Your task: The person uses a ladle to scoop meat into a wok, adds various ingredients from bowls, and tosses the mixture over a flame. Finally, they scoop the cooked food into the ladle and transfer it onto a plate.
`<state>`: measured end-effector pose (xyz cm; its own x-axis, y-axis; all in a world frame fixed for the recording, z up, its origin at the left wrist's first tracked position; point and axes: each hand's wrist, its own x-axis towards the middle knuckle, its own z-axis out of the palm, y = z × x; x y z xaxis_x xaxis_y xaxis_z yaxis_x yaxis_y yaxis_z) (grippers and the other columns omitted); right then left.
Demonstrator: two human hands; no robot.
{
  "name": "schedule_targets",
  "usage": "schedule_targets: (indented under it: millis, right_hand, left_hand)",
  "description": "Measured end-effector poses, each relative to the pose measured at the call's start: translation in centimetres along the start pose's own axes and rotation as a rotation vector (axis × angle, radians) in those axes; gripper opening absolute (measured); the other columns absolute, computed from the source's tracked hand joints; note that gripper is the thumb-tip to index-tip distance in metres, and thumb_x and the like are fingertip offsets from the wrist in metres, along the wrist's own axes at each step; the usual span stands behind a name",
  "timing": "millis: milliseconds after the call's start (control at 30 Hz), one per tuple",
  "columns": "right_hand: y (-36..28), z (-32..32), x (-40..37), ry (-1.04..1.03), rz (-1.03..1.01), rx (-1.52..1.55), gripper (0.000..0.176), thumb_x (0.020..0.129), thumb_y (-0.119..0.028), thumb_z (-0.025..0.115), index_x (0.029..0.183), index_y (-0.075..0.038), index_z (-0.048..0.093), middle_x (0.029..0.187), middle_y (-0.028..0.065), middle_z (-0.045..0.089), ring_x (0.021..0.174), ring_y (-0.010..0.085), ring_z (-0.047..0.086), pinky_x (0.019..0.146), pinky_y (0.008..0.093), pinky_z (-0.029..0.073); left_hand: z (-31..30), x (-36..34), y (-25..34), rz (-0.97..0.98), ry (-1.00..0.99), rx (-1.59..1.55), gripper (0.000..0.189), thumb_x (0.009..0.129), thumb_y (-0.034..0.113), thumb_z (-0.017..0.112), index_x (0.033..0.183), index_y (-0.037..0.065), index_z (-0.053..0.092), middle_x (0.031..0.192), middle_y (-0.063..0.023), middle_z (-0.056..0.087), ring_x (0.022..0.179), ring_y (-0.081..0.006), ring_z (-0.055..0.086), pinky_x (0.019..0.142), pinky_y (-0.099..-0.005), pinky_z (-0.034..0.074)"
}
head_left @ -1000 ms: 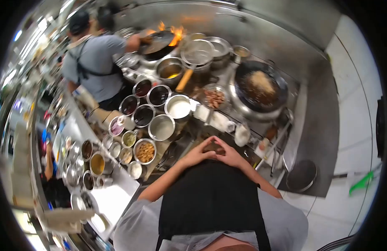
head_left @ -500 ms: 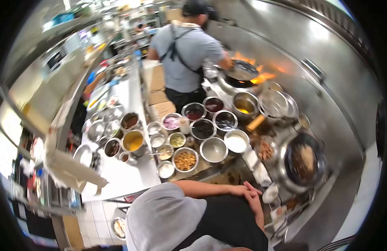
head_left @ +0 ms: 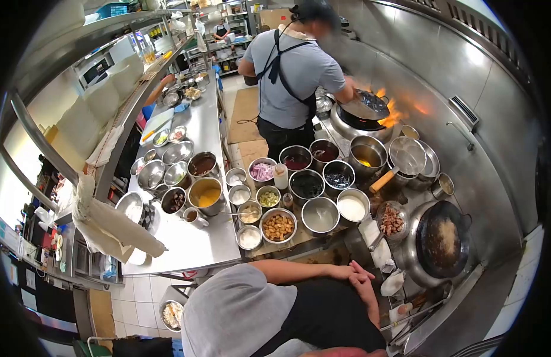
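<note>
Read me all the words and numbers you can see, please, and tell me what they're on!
There are no words or numbers I can read here.
Pale rectangle at lower left: too small to read.
Cardboard box at the back: any print is too blurred.
Squeeze bottle: no readable label.

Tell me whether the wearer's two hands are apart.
No, the left hand and right hand touch each other in front of the black apron.

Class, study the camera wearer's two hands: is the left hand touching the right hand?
Touching. The head view shows the left hand meeting the right hand, no gap between them, beside the black apron.
</note>
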<state>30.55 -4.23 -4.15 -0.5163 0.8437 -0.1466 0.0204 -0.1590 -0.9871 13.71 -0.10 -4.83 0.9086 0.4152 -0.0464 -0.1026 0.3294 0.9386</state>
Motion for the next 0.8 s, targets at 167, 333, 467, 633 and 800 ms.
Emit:
schedule_targets:
  millis: [167,333,467,633,800]
  right_hand:
    - [-0.5,0.8,0.0,-0.036,0.028,0.008,0.071,0.089,-0.03,0.069,0.146,-0.003,0.036,0.144,0.0136,0.044,0.131,0.0217,0.041,0.11,0.0332,0.03]
    - [0.0,1.4,0.6,-0.094,0.036,0.057,0.07,0.089,-0.029,0.069,0.145,-0.001,0.038,0.144,0.0144,0.044,0.132,0.0231,0.041,0.109,0.0337,0.032]
    - [0.0,1.8,1.1,-0.152,0.027,0.041,0.069,0.089,-0.028,0.069,0.145,-0.002,0.038,0.144,0.0142,0.044,0.132,0.0226,0.041,0.109,0.0335,0.032]
    - [0.1,2.1,1.7,-0.225,0.028,0.018,0.069,0.089,-0.028,0.068,0.145,-0.002,0.037,0.144,0.0142,0.044,0.131,0.0222,0.042,0.109,0.0336,0.031]
    - [-0.6,2.4,2.5,-0.266,0.068,0.027,0.07,0.089,-0.028,0.068,0.146,-0.002,0.036,0.144,0.0146,0.044,0.131,0.0227,0.042,0.11,0.0339,0.031]
  left_hand:
    - [0.3,-1.0,0.1,-0.009,0.035,0.037,0.059,0.102,0.04,0.045,0.148,0.005,0.032,0.139,-0.0123,0.046,0.129,-0.019,0.041,0.107,-0.032,0.034]
    - [0.3,-2.0,-1.1,0.014,0.079,0.035,0.058,0.102,0.04,0.043,0.148,0.006,0.033,0.139,-0.0118,0.046,0.129,-0.0189,0.041,0.108,-0.0315,0.032]
    - [0.7,-3.3,-0.4,0.019,0.131,0.058,0.057,0.102,0.039,0.043,0.147,0.006,0.034,0.139,-0.0115,0.046,0.129,-0.0188,0.041,0.108,-0.0312,0.032]
    - [1.4,-4.5,-0.4,0.027,0.211,-0.002,0.056,0.102,0.04,0.045,0.147,0.009,0.036,0.137,-0.0104,0.048,0.126,-0.0182,0.044,0.106,-0.0317,0.035]
    - [2.2,-5.5,1.1,0.016,0.248,-0.116,0.055,0.102,0.04,0.046,0.146,0.009,0.037,0.134,-0.0095,0.05,0.123,-0.0182,0.046,0.105,-0.0321,0.037]
